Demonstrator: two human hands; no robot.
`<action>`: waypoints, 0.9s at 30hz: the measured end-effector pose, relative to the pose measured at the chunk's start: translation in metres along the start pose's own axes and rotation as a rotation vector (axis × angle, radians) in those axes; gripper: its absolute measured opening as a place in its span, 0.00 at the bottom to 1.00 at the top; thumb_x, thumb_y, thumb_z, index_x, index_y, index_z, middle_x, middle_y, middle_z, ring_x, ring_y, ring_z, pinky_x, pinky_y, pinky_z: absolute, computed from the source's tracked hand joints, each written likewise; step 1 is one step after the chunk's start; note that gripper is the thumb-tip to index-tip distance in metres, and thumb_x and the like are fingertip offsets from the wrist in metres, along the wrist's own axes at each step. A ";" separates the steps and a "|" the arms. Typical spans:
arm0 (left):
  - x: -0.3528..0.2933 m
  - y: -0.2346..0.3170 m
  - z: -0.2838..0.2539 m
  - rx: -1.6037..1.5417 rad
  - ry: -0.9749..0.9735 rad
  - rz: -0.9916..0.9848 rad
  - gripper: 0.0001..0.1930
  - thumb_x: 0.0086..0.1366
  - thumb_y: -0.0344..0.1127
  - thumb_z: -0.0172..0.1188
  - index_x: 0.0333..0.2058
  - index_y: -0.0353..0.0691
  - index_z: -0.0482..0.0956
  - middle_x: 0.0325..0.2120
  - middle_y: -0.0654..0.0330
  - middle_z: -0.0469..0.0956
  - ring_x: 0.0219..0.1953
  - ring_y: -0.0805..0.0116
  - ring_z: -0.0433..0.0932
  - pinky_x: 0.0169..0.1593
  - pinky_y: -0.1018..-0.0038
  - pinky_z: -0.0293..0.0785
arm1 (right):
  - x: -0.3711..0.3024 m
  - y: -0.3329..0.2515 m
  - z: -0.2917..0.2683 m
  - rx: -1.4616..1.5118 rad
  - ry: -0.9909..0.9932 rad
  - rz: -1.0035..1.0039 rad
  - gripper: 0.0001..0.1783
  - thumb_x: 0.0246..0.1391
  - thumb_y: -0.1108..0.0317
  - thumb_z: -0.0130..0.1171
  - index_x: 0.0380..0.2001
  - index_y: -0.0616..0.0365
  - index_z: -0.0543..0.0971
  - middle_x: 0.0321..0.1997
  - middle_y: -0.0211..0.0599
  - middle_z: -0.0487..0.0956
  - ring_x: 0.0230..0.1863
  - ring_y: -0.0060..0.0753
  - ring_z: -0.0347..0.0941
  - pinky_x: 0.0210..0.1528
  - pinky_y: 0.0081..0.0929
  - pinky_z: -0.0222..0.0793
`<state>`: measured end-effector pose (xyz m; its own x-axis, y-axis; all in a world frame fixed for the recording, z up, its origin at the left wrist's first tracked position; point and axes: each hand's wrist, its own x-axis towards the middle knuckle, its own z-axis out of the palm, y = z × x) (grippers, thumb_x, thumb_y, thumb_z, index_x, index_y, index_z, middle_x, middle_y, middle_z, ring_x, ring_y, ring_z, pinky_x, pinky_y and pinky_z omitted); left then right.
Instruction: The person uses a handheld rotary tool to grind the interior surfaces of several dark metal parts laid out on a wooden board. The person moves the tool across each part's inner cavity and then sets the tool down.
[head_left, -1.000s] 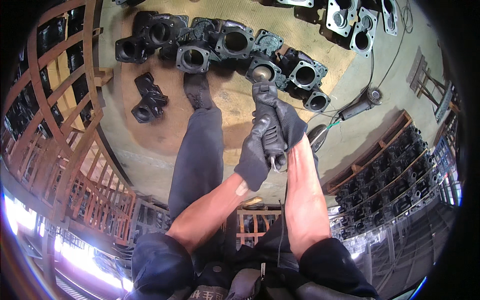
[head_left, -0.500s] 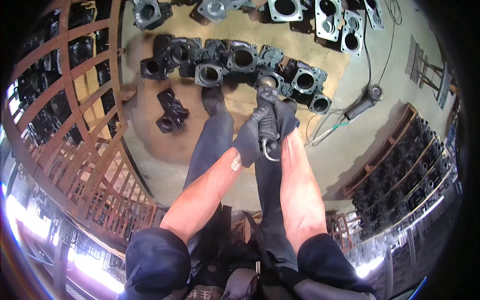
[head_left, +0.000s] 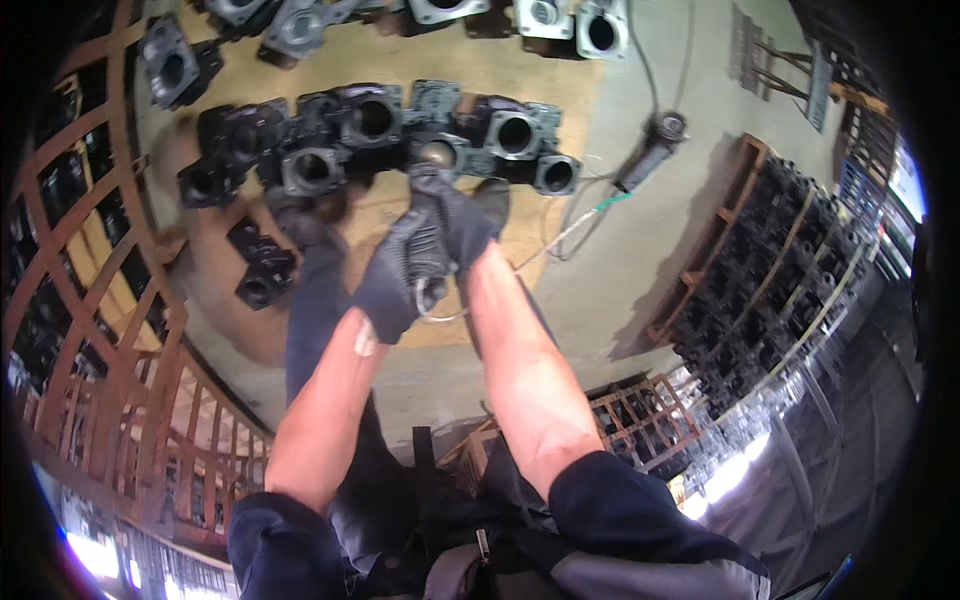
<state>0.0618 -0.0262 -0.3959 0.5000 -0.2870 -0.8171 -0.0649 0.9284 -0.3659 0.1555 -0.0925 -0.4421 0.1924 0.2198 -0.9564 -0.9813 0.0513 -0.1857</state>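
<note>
A: Two gloved hands, left hand [head_left: 395, 275] and right hand [head_left: 455, 225], both clenched on one tool [head_left: 425, 265] over the dark castings [head_left: 375, 140].

B: Working a far-row casting; next needs steady downward pressure.

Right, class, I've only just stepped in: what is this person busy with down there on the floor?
A person stands over a row of dark cast-metal housings with round bores laid on a board on the concrete floor. Both hands wear dark grey work gloves. The left hand and right hand are clasped together around a slim tool with a metal ring at its near end, its far end pressed down at one housing. A second tool with a cable lies to the right.
</note>
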 end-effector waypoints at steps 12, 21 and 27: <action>-0.012 -0.018 0.000 0.222 0.161 0.046 0.20 0.64 0.54 0.60 0.39 0.41 0.76 0.22 0.61 0.79 0.17 0.67 0.78 0.14 0.70 0.72 | -0.025 -0.013 0.008 -0.235 0.008 0.227 0.24 0.51 0.54 0.64 0.45 0.58 0.71 0.29 0.43 0.76 0.24 0.37 0.75 0.28 0.32 0.76; -0.045 -0.031 0.023 0.054 0.169 0.176 0.18 0.66 0.48 0.61 0.39 0.37 0.74 0.27 0.65 0.76 0.24 0.75 0.76 0.27 0.77 0.75 | -0.063 -0.034 0.057 -0.379 0.030 0.241 0.26 0.54 0.53 0.61 0.48 0.62 0.74 0.32 0.44 0.78 0.27 0.35 0.77 0.30 0.28 0.76; -0.042 0.002 0.022 -0.001 0.153 0.285 0.16 0.66 0.45 0.61 0.39 0.37 0.75 0.26 0.65 0.76 0.23 0.75 0.76 0.28 0.78 0.76 | -0.029 -0.024 0.077 -0.455 -0.067 0.190 0.23 0.54 0.57 0.61 0.45 0.64 0.74 0.30 0.44 0.79 0.25 0.35 0.77 0.28 0.29 0.77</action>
<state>0.0599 -0.0073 -0.3526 0.3257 -0.0481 -0.9443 -0.1840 0.9764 -0.1132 0.1736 -0.0255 -0.3922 -0.0050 0.2471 -0.9690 -0.9004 -0.4227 -0.1032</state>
